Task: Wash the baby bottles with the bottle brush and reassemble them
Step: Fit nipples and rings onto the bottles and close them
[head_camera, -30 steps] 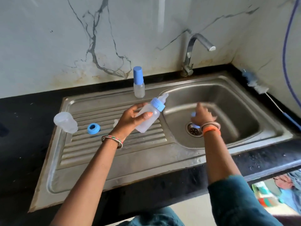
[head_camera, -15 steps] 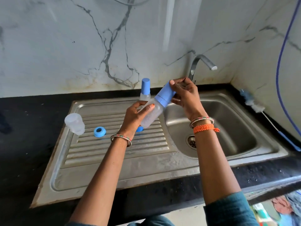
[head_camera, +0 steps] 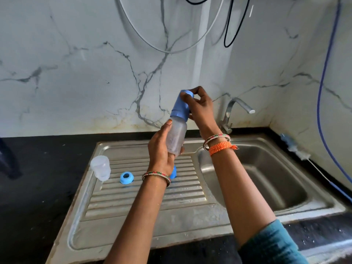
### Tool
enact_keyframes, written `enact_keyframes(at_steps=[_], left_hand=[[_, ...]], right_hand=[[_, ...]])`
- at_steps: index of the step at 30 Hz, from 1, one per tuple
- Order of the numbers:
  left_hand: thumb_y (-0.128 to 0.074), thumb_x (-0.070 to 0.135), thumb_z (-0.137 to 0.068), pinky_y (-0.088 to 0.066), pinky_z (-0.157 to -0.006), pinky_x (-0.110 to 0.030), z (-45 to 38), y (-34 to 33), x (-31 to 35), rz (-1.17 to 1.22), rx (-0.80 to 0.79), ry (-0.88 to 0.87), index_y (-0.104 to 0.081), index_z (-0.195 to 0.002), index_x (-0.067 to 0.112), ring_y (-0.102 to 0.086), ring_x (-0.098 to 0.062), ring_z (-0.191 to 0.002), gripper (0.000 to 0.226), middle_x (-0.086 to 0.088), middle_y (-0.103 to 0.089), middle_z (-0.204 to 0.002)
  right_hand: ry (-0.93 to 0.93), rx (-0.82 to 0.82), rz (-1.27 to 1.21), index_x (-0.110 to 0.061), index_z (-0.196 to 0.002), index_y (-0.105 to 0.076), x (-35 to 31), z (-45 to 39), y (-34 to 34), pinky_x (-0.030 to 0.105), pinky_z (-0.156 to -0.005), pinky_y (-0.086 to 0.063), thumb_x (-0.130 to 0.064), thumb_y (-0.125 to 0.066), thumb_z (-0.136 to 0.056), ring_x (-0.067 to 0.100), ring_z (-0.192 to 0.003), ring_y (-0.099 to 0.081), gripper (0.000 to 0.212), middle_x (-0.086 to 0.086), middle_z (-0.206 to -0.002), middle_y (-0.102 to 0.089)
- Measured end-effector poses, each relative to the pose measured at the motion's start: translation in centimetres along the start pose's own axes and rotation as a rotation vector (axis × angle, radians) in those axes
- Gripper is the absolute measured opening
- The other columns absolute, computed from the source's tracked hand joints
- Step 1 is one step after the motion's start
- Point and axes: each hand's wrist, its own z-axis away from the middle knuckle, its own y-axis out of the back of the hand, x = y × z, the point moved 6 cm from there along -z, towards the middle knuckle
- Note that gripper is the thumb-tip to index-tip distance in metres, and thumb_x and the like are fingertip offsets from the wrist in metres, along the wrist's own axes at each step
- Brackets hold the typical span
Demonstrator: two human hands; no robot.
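Here, from the head camera, we see a baby bottle [head_camera: 176,137] held up above the ribbed draining board of the steel sink [head_camera: 144,204], almost upright and leaning a little. The left hand [head_camera: 162,149] wraps its fingers and thumb around the clear lower part of the bottle. The right hand [head_camera: 200,109] curls its fingers around the tall blue cap [head_camera: 181,105] that sits on top of the bottle. Down on the draining board we see a clear cup-like piece [head_camera: 100,167] lying near the left edge, and a blue ring [head_camera: 126,177] just beside it. Another small blue piece [head_camera: 173,172] peeks out from behind the left wrist; we cannot tell what it is. The bottle brush [head_camera: 294,147] lies on the dark counter behind the basin, near the wall. The tap [head_camera: 238,111] stands at the back of the sink, with its spout over the basin.
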Motion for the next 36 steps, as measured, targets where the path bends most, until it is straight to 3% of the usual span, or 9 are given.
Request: enact_keyframes(at_steps=[9,13,17,20,22,25,27,31,36], left_hand=[[-0.071,0.032,-0.081,-0.045,-0.043,-0.021,0.6,1.2,0.6,-0.005,0.132,0.014,-0.058,-0.082,0.012,-0.056,-0.02,-0.062,0.024,-0.012,-0.059,-0.081],[-0.072,0.03,-0.08,-0.044,-0.042,-0.022,-1.5,3.3,2.2,-0.173,0.129,-0.067,-0.06,-0.074,0.015,-0.056,-0.019,-0.061,0.02,-0.01,-0.059,-0.08],[-0.063,0.034,-0.087,-0.049,-0.052,-0.026,-3.7,5.9,1.8,-0.303,0.011,-0.061,-0.061,-0.089,0.015,-0.061,-0.019,-0.069,0.019,-0.008,-0.064,-0.086],[-0.052,0.039,-0.094,-0.05,-0.073,-0.035,-5.1,7.7,0.9,-0.471,-0.017,-0.071,-0.059,-0.094,0.022,-0.059,-0.019,-0.088,0.018,-0.005,-0.062,-0.095],[-0.045,0.041,-0.097,-0.045,-0.075,-0.032,-6.6,9.4,1.5,-0.764,0.065,-0.191,-0.055,-0.1,0.022,-0.055,-0.019,-0.094,0.021,-0.003,-0.06,-0.1],[-0.053,0.025,-0.094,-0.043,-0.072,-0.013,-7.7,11.5,3.1,-0.843,0.147,-0.366,-0.053,-0.12,0.011,-0.057,-0.01,-0.093,0.029,-0.007,-0.06,-0.116],[-0.054,0.01,-0.092,-0.04,-0.068,-0.001,-9.0,12.6,4.0,-0.918,0.146,-0.432,-0.058,-0.114,0.008,-0.054,0.002,-0.086,0.022,-0.007,-0.063,-0.112],[-0.052,0.002,-0.091,-0.043,-0.07,-0.002,-9.9,14.3,4.3,-0.966,0.126,-0.437,-0.064,-0.102,0.01,-0.058,0.002,-0.086,0.018,-0.004,-0.066,-0.106],[-0.052,0.001,-0.091,-0.054,-0.088,-0.032,-10.7,16.3,4.7,-0.994,0.062,-0.416,-0.065,-0.098,0.015,-0.064,-0.012,-0.097,0.02,0.006,-0.067,-0.097]], right_hand=[[-0.067,-0.019,0.094,-0.026,-0.098,-0.05,2.2,1.5,-3.0,0.034,-0.063,-0.054,-0.025,-0.056,-0.094,0.02,-0.07,-0.06,0.008,0.007,-0.081,-0.059],[-0.208,-0.167,0.142,-0.03,-0.128,-0.035,4.2,2.5,-3.2,0.027,-0.058,-0.057,-0.023,-0.06,-0.092,0.021,-0.075,-0.065,0.044,0.013,-0.095,-0.061],[-0.307,-0.345,0.119,-0.043,-0.131,-0.022,6.3,3.2,-4.1,0.035,-0.056,-0.058,-0.019,-0.068,-0.088,0.026,-0.087,-0.067,0.067,0.013,-0.106,-0.058],[-0.191,-0.272,0.239,-0.036,-0.138,-0.02,8.2,2.5,-4.3,0.04,-0.059,-0.06,-0.016,-0.07,-0.085,0.024,-0.087,-0.065,0.076,0.016,-0.111,-0.057],[-0.01,-0.148,0.437,-0.032,-0.147,-0.013,9.4,1.5,-4.1,0.041,-0.076,-0.059,-0.013,-0.073,-0.083,0.024,-0.091,-0.065,0.09,0.014,-0.112,-0.058],[0.064,-0.12,0.572,-0.02,-0.153,-0.001,11.7,-0.1,-4.4,0.03,-0.098,-0.042,-0.009,-0.073,-0.081,0.025,-0.113,-0.056,0.102,0.015,-0.128,-0.055],[0.012,-0.145,0.573,-0.012,-0.15,-0.021,14.2,-2.0,-5.8,0.034,-0.102,-0.043,-0.011,-0.074,-0.081,0.026,-0.114,-0.055,0.087,0.015,-0.127,-0.057],[-0.011,-0.194,0.602,0.0,-0.126,-0.05,18.2,-3.7,-8.7,0.043,-0.089,-0.048,-0.015,-0.076,-0.079,0.032,-0.1,-0.061,0.056,0.016,-0.108,-0.065],[-0.073,-0.216,0.604,-0.002,-0.128,-0.05,22.3,-5.9,-10.9,0.032,-0.09,-0.046,-0.018,-0.077,-0.078,0.031,-0.108,-0.059,0.059,0.016,-0.117,-0.064]])
